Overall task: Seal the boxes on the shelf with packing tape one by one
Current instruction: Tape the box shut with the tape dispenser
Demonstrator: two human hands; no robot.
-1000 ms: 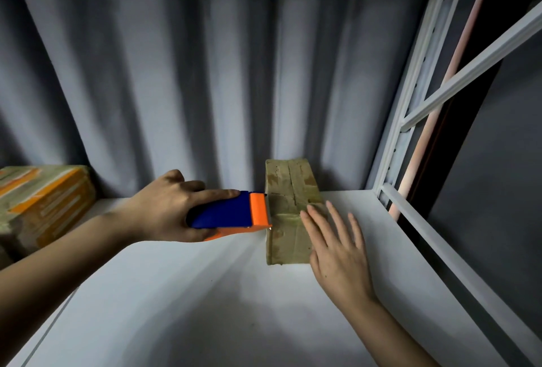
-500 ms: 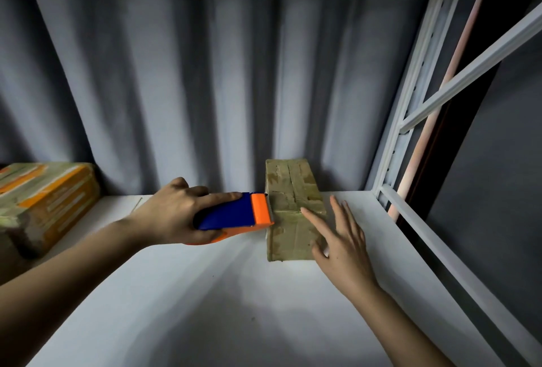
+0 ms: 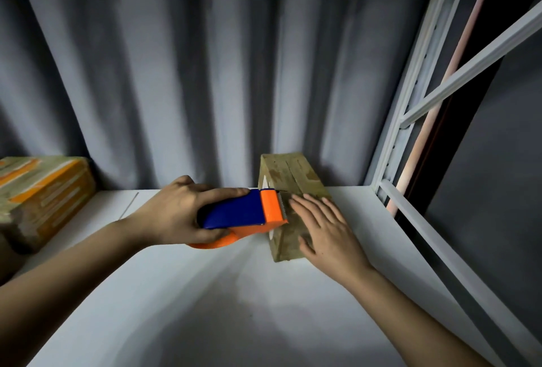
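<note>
Because my left hand (image 3: 179, 214) wraps the blue handle of the tape dispenser (image 3: 249, 214), I cannot see my palm or the tape roll itself; only an orange curve of the body shows below my knuckles. Its orange head with the toothed blade meets the top left edge of the small box (image 3: 289, 190), and whether tape is stuck down there is hard to make out, though a pale sliver shows on the box's left face. My fingers curl round the handle, index finger laid straight along its top, thumb tucked underneath. My right hand (image 3: 325, 231) lies flat on the top of the box, fingers straight and slightly spread, pointing toward the blade, thumb over the near part of the top. That box stands on the white shelf (image 3: 205, 293), towards the back right, close to the grey curtain (image 3: 176, 73) and the metal upright (image 3: 410, 88). Another box (image 3: 44, 190) with orange stripes sits at the far left, cut off by the frame edge. Both forearms reach in from below.
</note>
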